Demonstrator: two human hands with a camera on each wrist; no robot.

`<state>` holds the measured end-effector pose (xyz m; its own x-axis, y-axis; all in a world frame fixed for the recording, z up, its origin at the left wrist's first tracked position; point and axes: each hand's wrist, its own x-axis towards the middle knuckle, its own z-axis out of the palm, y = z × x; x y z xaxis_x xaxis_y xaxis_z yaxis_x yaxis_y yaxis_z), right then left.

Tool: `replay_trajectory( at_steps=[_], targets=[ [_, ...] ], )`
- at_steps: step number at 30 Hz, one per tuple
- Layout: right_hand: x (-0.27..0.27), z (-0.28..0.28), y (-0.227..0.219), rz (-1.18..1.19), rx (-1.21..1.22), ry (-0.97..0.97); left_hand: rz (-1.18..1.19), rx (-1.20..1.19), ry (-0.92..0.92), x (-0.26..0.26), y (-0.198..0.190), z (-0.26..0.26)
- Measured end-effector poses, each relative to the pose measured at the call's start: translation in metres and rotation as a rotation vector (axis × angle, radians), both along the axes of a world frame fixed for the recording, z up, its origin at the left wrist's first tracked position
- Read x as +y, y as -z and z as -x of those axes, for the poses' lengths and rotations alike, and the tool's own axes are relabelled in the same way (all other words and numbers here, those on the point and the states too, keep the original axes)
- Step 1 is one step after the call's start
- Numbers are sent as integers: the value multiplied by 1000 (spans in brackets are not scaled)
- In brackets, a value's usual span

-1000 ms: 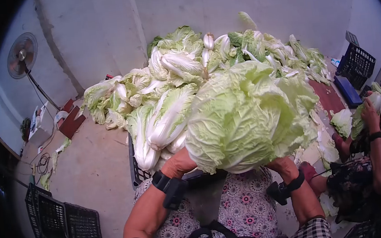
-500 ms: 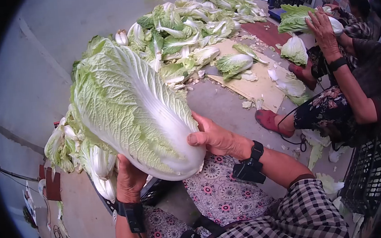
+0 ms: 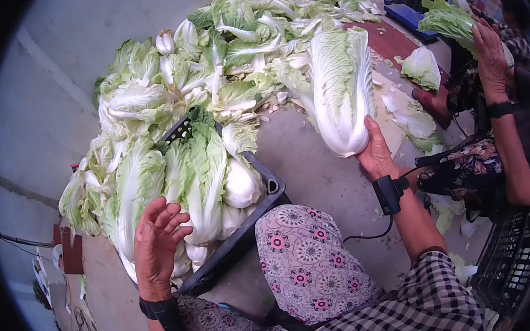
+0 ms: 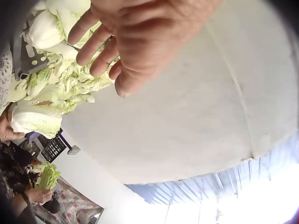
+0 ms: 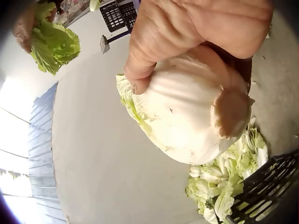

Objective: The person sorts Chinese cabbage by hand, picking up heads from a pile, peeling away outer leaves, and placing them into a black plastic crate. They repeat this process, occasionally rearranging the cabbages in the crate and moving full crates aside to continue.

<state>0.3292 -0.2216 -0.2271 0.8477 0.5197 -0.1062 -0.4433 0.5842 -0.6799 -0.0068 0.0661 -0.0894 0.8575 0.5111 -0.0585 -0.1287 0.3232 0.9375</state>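
Note:
A large napa cabbage (image 3: 341,89) stands upright in the air at right of centre, its white base gripped by my right hand (image 3: 379,155). In the right wrist view my right hand (image 5: 196,28) has its thumb on the side of the cabbage (image 5: 187,112), whose cut stem end shows. My left hand (image 3: 158,241) holds nothing, raised palm up over the near left part of a black crate (image 3: 240,246) packed with cabbages (image 3: 202,202). The left wrist view shows my left hand (image 4: 149,37) with fingers spread and slightly bent.
Behind the crate a pile of cabbages and leaves (image 3: 253,34) runs along the wall. At the right another person (image 3: 508,138) holds a cabbage near a black crate (image 3: 516,263). A loose cabbage (image 3: 422,68) lies near that person's foot.
The cabbage went from both hands to my right hand alone, moving right and turning upright. My left hand has let go. The view has swung right since the oldest frame, and the crate's contents are uncovered.

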Motion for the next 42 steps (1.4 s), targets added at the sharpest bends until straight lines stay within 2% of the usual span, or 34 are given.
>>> replay_trajectory(
  at_steps=[5,8,10,13,14,17,20,23,26,31,33,34,35,36,37,38,41,42],
  targets=[
    [-30,-53,43,152,117,238,-2,36,-78,18,4,3],
    [-39,-78,57,162,148,303,-37,53,-91,27,6,5],
    [-51,-111,86,173,182,338,-57,71,-102,31,9,6],
    [-52,-126,99,329,212,427,-75,96,-139,32,12,5],
    [-48,-127,104,454,233,508,-76,110,-157,32,12,5],
    [-58,-133,145,748,241,355,-80,149,-184,30,13,6],
    [-67,-122,167,686,313,238,-79,166,-194,29,14,2],
    [-82,-117,186,754,135,199,-99,169,-201,29,13,2],
    [-79,-111,162,758,260,243,-169,182,-232,32,11,5],
    [-81,-104,168,870,279,223,-242,142,-376,45,1,20],
    [-78,-120,208,793,260,365,-314,160,-455,55,-6,31],
    [-84,-123,220,750,242,326,-347,184,-480,58,-12,35],
    [-94,-128,231,473,173,191,-391,222,-501,63,-16,42],
    [-63,-107,201,661,186,399,-386,237,-515,64,-20,47],
    [-44,-94,178,694,172,365,-451,264,-480,71,-22,56],
    [-31,-80,150,730,155,352,-631,393,-477,72,-28,62],
    [10,-43,82,621,-35,55,-1084,718,-416,82,-26,75],
    [24,-31,62,600,-107,-15,-1163,707,-357,85,-15,79]
  ],
)
